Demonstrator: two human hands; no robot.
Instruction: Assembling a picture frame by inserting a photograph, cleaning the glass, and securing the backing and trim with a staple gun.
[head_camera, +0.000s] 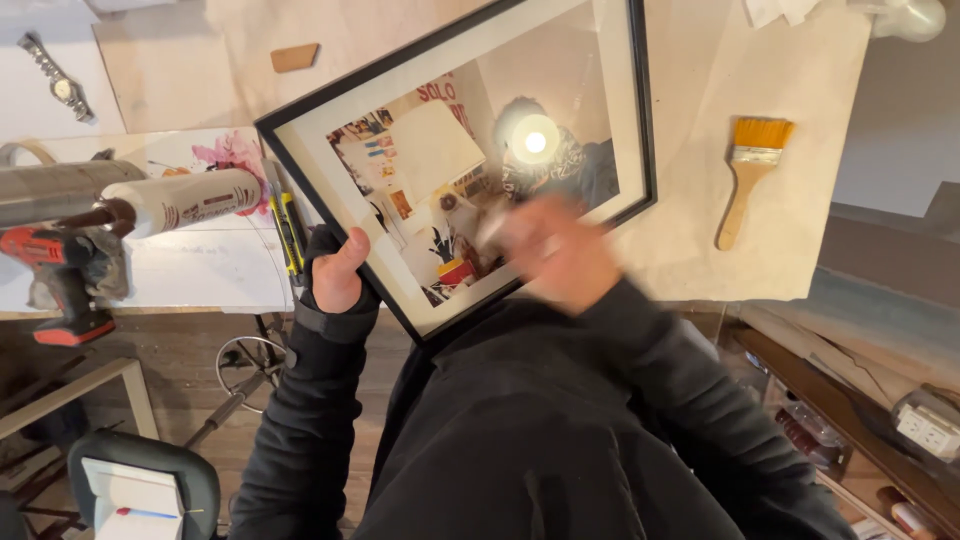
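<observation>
A black picture frame (640, 110) with a cream mat and a reflective glass front lies tilted over the near edge of the worktable. My left hand (338, 270), in a dark sleeve, grips the frame's lower left edge with the thumb up on the mat. Over the glass near the frame's bottom corner, my right hand (555, 250) is badly blurred by motion; I cannot tell whether it holds anything. The glass mirrors a ceiling light and room clutter.
A wooden paintbrush with yellow bristles (750, 172) lies on brown paper (790, 250) to the right. At left are a caulking tube (190, 200), a red cordless drill (60, 275), a yellow utility knife (288, 232) and a wristwatch (60, 80). A chair (140, 480) stands below.
</observation>
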